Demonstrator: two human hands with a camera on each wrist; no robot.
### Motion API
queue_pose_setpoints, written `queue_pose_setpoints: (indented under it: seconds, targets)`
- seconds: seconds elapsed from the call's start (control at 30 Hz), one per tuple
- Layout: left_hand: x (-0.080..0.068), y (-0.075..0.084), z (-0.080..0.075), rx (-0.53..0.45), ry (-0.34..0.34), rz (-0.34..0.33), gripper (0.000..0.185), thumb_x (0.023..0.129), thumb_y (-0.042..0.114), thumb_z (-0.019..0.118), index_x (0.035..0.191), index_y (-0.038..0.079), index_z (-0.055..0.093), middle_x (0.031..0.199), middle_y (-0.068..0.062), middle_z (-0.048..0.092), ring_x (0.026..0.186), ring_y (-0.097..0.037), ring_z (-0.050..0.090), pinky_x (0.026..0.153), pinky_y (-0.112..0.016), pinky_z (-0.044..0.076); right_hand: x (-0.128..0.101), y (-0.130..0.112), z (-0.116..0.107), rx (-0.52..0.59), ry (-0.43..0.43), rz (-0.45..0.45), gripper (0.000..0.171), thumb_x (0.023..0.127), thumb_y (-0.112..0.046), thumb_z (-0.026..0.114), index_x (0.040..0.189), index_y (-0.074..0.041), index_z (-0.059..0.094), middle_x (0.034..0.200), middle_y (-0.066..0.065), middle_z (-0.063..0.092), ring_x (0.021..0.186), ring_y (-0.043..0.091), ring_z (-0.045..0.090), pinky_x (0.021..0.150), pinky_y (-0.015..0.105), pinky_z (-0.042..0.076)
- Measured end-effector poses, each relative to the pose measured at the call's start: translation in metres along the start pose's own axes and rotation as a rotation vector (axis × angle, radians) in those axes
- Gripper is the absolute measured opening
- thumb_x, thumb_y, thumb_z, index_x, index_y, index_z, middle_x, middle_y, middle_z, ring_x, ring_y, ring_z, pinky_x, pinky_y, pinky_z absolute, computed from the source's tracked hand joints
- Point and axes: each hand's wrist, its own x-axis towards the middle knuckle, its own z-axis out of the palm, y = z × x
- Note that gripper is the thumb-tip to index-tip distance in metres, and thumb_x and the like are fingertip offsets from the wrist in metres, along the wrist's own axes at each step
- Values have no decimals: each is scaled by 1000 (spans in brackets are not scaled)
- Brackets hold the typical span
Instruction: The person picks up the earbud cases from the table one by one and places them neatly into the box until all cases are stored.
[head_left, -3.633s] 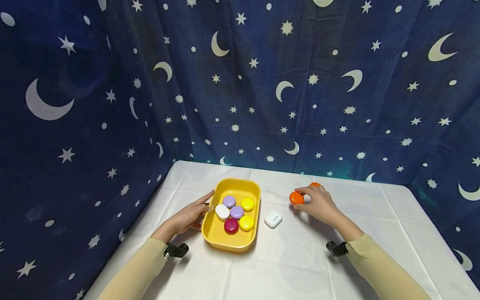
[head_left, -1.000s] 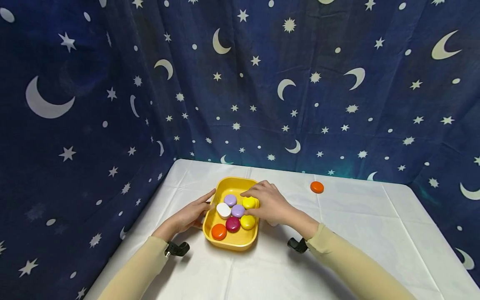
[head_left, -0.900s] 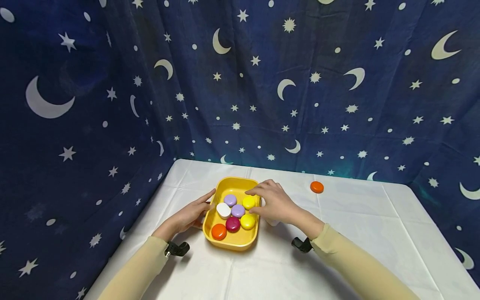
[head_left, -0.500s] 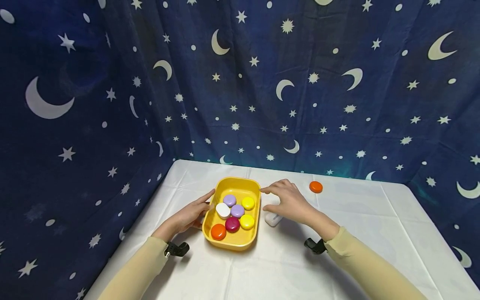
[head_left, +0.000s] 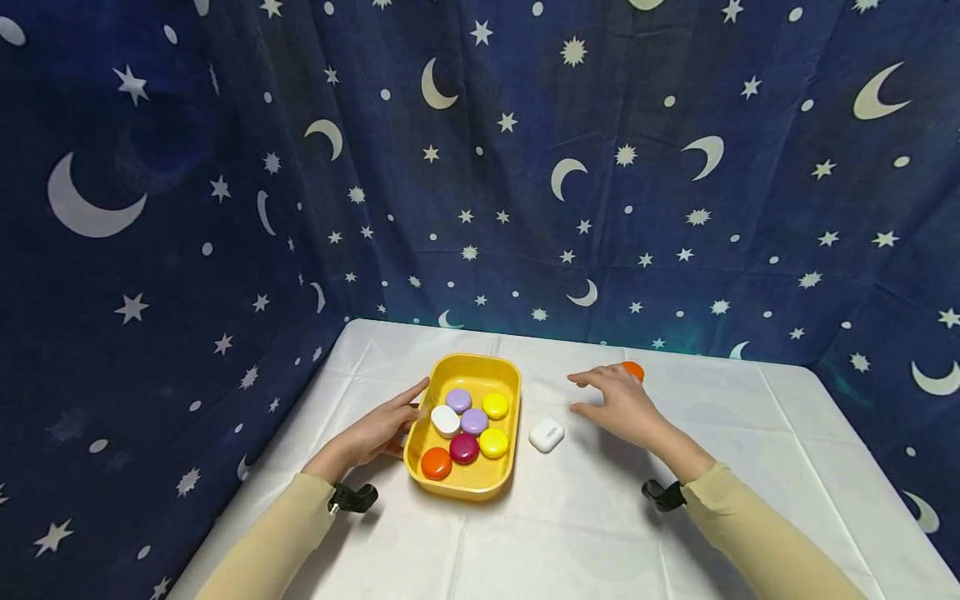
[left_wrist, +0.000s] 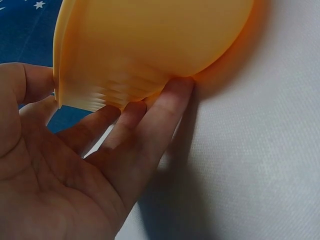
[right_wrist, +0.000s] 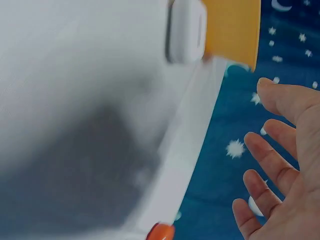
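My left hand (head_left: 382, 429) holds the yellow tray (head_left: 459, 490) by its left side, thumb over the rim and fingers against the outer wall, as the left wrist view shows. My right hand (head_left: 624, 406) hovers over the table to the right, fingers spread and nothing in them. Just behind it an orange glossy disc (head_left: 634, 370) lies partly hidden. Inside the tray sit an orange disc (head_left: 436, 463), a dark red disc (head_left: 464, 448), a white rounded piece (head_left: 446, 422), two lilac discs (head_left: 474, 422) and two yellow discs (head_left: 493, 443).
A white earbud case (head_left: 547, 435) lies between the tray and my right hand. Dark blue cloth (head_left: 525, 208) with moons and stars rises behind the white-covered table (head_left: 570, 533) and along its left side.
An orange disc that my right hand held 3.6 seconds ago now lies in the tray's near left corner. The right hand has since withdrawn rightward from the tray; the left stays put.
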Motion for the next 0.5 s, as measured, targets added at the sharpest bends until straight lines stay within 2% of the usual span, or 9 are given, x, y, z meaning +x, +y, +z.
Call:
queue_pose_setpoints:
  seconds: [0.23, 0.5]
  targets:
    - [-1, 1, 1, 10, 8, 7, 65, 104, 29, 51, 163, 38, 26, 148, -23, 49, 110, -30, 65, 79, -49, 60, -8, 25, -8, 20, -4, 94, 50, 90, -32, 78, 137, -17, 66, 120, 9, 69, 126, 40, 45, 100, 64, 32]
    - [-4, 3, 2, 35, 19, 14, 64, 104, 28, 48, 164, 36, 25, 137, -22, 55, 103, -29, 66, 78, -47, 60, -13, 51, -15, 21, 7, 171, 54, 92, -34, 76, 139, -10, 64, 123, 13, 69, 128, 43, 41, 103, 65, 28]
